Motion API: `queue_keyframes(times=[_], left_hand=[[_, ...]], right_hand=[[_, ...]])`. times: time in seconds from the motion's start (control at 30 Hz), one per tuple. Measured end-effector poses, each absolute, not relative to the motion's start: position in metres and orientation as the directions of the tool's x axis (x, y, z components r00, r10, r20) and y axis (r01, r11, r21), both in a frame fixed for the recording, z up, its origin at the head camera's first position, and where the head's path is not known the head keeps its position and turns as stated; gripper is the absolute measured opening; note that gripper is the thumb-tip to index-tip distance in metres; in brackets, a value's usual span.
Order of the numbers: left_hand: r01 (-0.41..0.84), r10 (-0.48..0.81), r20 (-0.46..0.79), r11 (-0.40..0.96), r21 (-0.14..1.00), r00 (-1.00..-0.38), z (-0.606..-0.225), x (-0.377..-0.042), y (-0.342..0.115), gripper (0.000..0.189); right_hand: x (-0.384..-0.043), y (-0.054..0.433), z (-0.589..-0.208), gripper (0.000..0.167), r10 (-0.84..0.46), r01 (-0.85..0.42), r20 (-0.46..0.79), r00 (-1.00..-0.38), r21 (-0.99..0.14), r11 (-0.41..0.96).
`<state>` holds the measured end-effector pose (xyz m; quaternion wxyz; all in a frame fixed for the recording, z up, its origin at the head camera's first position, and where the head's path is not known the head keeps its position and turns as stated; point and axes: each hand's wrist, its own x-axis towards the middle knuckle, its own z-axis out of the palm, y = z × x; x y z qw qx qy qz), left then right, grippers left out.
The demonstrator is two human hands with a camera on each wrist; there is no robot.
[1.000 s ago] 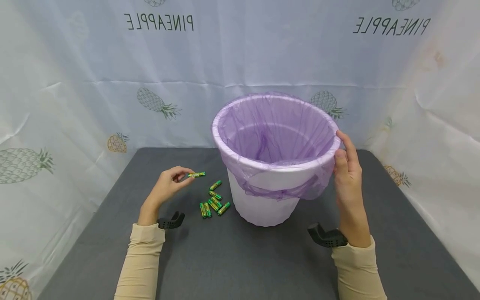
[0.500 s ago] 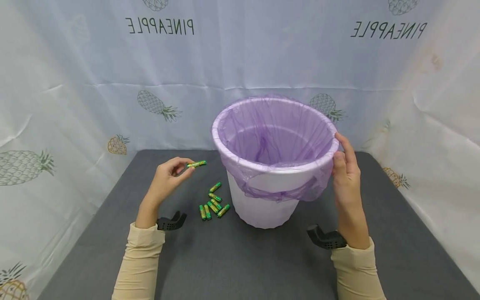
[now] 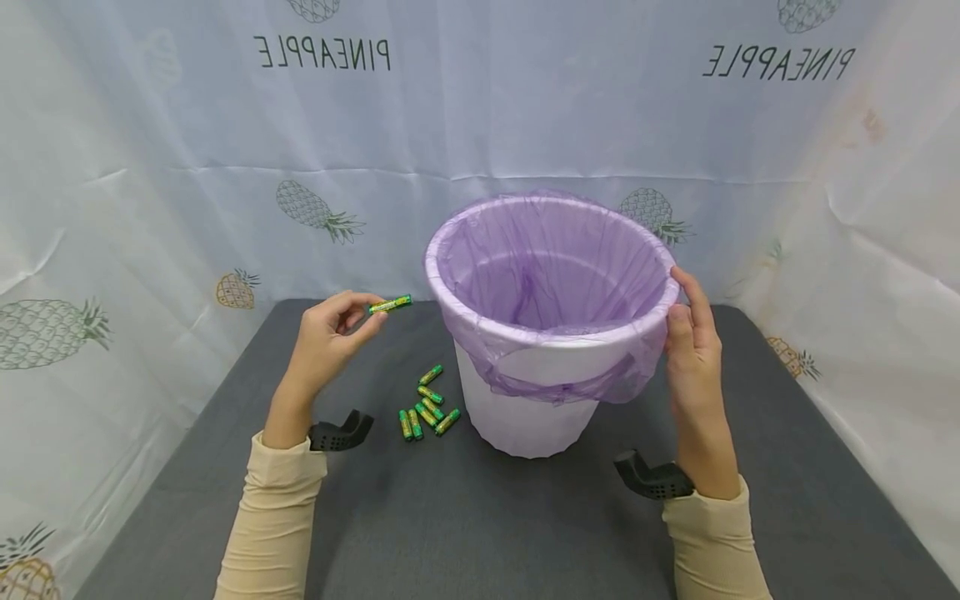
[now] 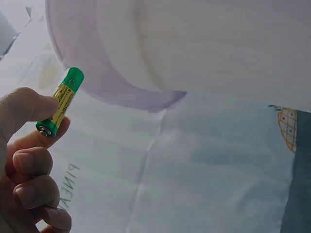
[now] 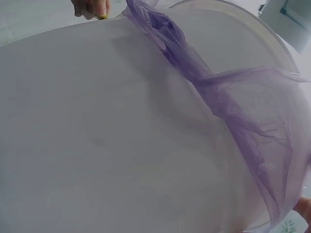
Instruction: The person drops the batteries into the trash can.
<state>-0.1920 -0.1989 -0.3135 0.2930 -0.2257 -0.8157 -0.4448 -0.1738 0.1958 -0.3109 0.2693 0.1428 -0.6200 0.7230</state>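
My left hand pinches a small green-and-yellow battery between thumb and fingers, raised left of the bin. In the left wrist view, the battery slants upward, with one metal end toward the camera and the other fingers curled below. A white trash bin, lined with a purple plastic bag, stands on the table. My right hand rests against its right side, fingertips at the rim and thumb on the outer wall. Several more batteries lie in a loose cluster at the bin's left foot.
A dark grey table lies under everything. White curtains printed with pineapples enclose the back and both sides. Each wrist carries a black camera mount. The bag's edge hangs in folds outside the bin.
My left hand has lifted the battery upward from near the table to about the height of the bin's rim. My right hand has stayed at the bin, and the other batteries lie as before.
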Motion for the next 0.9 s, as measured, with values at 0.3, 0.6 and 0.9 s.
queue_keyframes(times=[0.3, 0.6, 0.9], left_hand=[[0.684, 0.137, 0.732, 0.503, 0.529, -0.667, -0.295, -0.192, -0.194, 0.012], [0.720, 0.153, 0.765, 0.491, 0.491, -0.625, -0.279, -0.191, -0.188, 0.013], [0.743, 0.155, 0.782, 0.464, 0.482, -0.604, -0.265, -0.193, -0.177, 0.011]], right_hand=[[-0.173, 0.196, -0.310, 0.038, 0.229, -0.565, 0.536, -0.812, -0.821, -0.082], [-0.173, 0.198, -0.309, 0.038, 0.187, -0.585, 0.564, -0.804, -0.807, -0.083], [-0.172, 0.198, -0.309, 0.038, 0.163, -0.594, 0.576, -0.801, -0.798, -0.098]])
